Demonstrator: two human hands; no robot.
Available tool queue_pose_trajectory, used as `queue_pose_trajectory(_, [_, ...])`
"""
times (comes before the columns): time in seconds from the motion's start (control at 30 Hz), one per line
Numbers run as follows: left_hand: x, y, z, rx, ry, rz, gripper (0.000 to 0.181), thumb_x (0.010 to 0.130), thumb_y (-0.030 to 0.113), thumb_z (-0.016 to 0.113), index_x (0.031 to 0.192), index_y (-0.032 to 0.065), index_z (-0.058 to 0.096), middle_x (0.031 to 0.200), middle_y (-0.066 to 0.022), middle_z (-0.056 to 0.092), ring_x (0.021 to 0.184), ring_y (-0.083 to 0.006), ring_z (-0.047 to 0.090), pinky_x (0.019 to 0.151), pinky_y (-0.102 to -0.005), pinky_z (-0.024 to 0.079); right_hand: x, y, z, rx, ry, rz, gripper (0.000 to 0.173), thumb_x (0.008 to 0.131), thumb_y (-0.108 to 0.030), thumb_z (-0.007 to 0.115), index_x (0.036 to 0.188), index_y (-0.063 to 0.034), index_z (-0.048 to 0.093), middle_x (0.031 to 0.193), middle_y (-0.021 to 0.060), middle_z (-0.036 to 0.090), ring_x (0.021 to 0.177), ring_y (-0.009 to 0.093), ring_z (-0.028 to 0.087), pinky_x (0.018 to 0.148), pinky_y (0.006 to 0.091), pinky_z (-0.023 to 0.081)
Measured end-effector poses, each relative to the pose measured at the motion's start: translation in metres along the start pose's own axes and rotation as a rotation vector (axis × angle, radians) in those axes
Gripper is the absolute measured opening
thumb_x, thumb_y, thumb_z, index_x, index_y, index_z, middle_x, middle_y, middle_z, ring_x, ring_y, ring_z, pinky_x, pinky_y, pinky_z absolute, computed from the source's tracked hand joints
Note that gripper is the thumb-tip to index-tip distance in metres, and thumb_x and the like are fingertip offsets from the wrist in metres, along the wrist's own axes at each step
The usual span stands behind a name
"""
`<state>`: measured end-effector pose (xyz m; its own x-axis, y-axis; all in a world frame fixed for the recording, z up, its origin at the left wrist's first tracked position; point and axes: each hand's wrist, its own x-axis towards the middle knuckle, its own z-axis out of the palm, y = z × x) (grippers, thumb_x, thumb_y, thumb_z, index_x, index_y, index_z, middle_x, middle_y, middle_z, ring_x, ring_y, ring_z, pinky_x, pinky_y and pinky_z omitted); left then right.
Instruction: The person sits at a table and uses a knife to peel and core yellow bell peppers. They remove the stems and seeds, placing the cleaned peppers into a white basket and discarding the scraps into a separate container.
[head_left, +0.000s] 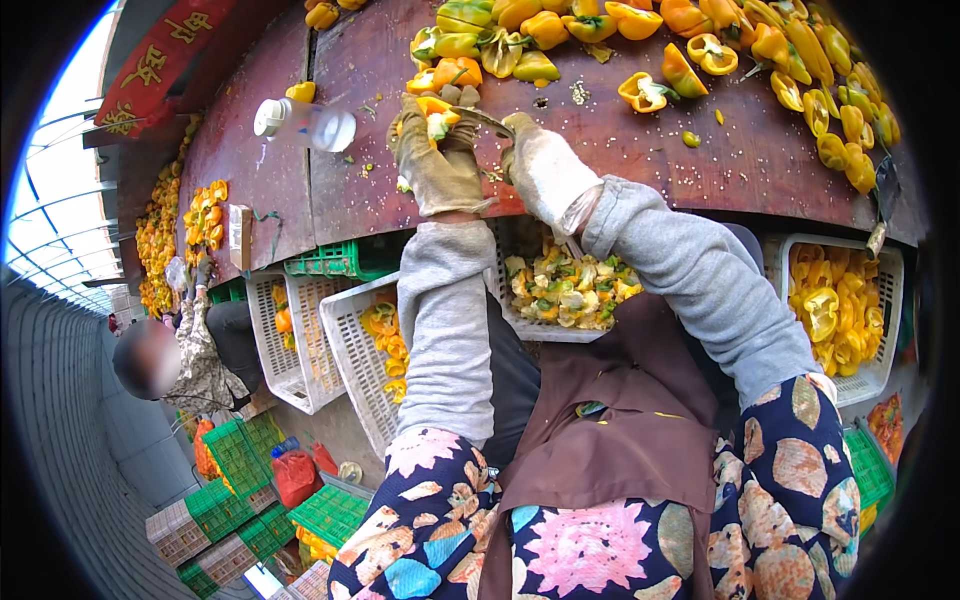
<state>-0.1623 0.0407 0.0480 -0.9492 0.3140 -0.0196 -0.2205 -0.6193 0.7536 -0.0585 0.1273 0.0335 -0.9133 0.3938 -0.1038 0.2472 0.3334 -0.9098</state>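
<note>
My left hand (439, 161), in a soiled work glove, holds a piece of yellow-orange bell pepper (437, 116) above the near edge of the dark red table (420, 202). In my right hand (541, 161), gloved too, is a knife (484, 120) whose blade points left to the pepper piece. Halved and whole yellow, orange and green peppers (544, 30) lie heaped beyond my hands, with loose seeds scattered about. Below my forearms a white crate (559, 330) holds pepper cores and scraps (574, 289). The fingertips of my left hand are partly hidden.
A plastic bottle (307, 126) lies left of my hands. White crates of peppers stand at left (356, 367) and right (889, 315); a green crate (330, 261) is under the table edge. Another knife (885, 195) lies far right. A co-worker (206, 360) sits at far left.
</note>
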Motion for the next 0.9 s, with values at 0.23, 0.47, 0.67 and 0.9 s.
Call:
queue_pose_trajectory(0.23, [-0.015,-0.002,0.035,0.201,0.149,0.181,0.027,0.092,0.017,0.065,0.11,0.0071,0.047,0.1,-0.0122,0.061,0.09,-0.023,0.065,0.078,-0.0383,0.06,-0.002,-0.004,0.003,-0.015,0.072,-0.01,0.025,0.096,-0.017,0.045,0.101,0.0036,0.058,0.077,0.0216,0.065,0.076,0.039,0.066,0.062,0.0462,0.053])
queue_pose_trajectory(0.47, [-0.016,-0.011,0.025,0.207,0.101,0.057,0.026,0.093,0.02,0.065,0.108,0.0082,0.048,0.1,-0.0109,0.06,0.085,-0.0219,0.064,0.077,-0.0413,0.061,0.0,-0.021,-0.022,-0.043,-0.28,0.04,0.022,0.088,-0.016,0.057,0.092,0.0027,0.067,0.074,0.0196,0.068,0.07,0.035,0.068,0.062,0.0431,0.054])
queue_pose_trajectory(0.67, [-0.008,0.0,0.012,0.14,0.014,-0.167,0.029,0.096,0.032,0.058,0.102,0.0034,0.054,0.091,-0.0111,0.061,0.079,-0.0263,0.063,0.074,-0.045,0.059,0.006,-0.006,-0.038,0.36,-0.558,0.146,0.016,0.084,-0.009,0.054,0.075,0.0042,0.059,0.051,0.0086,0.052,0.038,0.019,0.053,0.033,0.0312,0.04])
queue_pose_trajectory(0.9, [-0.003,-0.001,0.002,-0.06,-0.066,-0.475,0.036,0.095,0.037,0.059,0.101,0.0012,0.055,0.087,-0.0084,0.057,0.079,-0.0233,0.057,0.071,-0.0384,0.053,-0.002,-0.016,-0.055,0.192,-0.631,0.253,0.024,0.09,-0.014,0.048,0.108,-0.005,0.061,0.063,0.0043,0.058,0.039,0.013,0.046,0.035,0.0271,0.035])
